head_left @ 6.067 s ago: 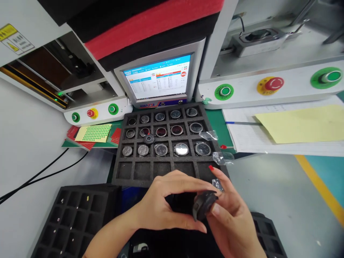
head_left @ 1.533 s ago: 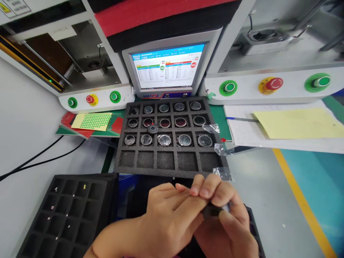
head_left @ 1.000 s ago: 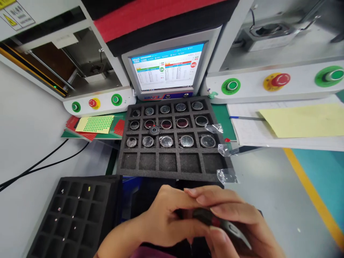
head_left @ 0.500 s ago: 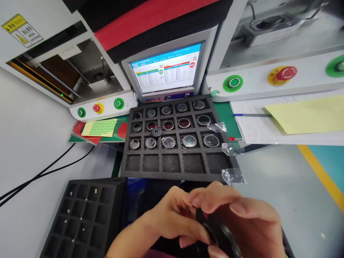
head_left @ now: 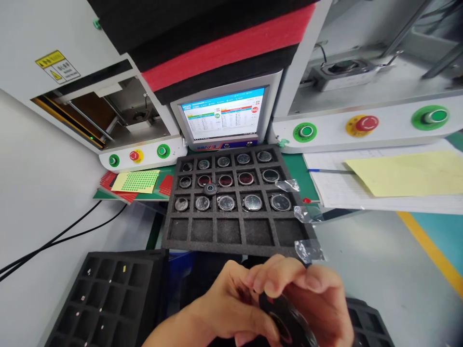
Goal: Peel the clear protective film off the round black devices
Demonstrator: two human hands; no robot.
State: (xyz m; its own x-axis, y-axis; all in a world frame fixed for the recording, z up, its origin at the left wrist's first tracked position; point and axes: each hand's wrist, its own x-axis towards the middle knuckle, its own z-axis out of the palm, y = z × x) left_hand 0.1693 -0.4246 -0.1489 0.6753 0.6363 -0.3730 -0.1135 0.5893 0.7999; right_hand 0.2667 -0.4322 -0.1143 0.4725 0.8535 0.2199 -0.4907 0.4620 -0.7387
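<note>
Between my two hands, low in the view, is a black round watch case [head_left: 294, 320], tilted and partly covered by fingers. My left hand [head_left: 231, 308] pinches its near left edge with thumb and fingers. Curled over its top and far side is my right hand [head_left: 313, 284]. The fingertips of both hands meet above it. Just beyond my hands lies a dark foam tray [head_left: 231, 248] with round watch faces in three of its rows, among them a watch [head_left: 252, 202]. A small black round piece with metal contacts [head_left: 210, 189] sits on a divider of that tray.
A monitor [head_left: 222, 115] stands behind the tray, between two machines with green and red buttons [head_left: 366, 124]. Stacked foam trays [head_left: 104, 299] are at lower left, another foam tray [head_left: 372, 323] at lower right. Papers [head_left: 333, 193], a pen [head_left: 327, 171] and a dotted sticker sheet [head_left: 137, 181] lie around.
The view has tilted up slightly, so the tray and monitor appear lower. My right hand appears shifted left and curls closer round the watch case, which both hands still hold.
</note>
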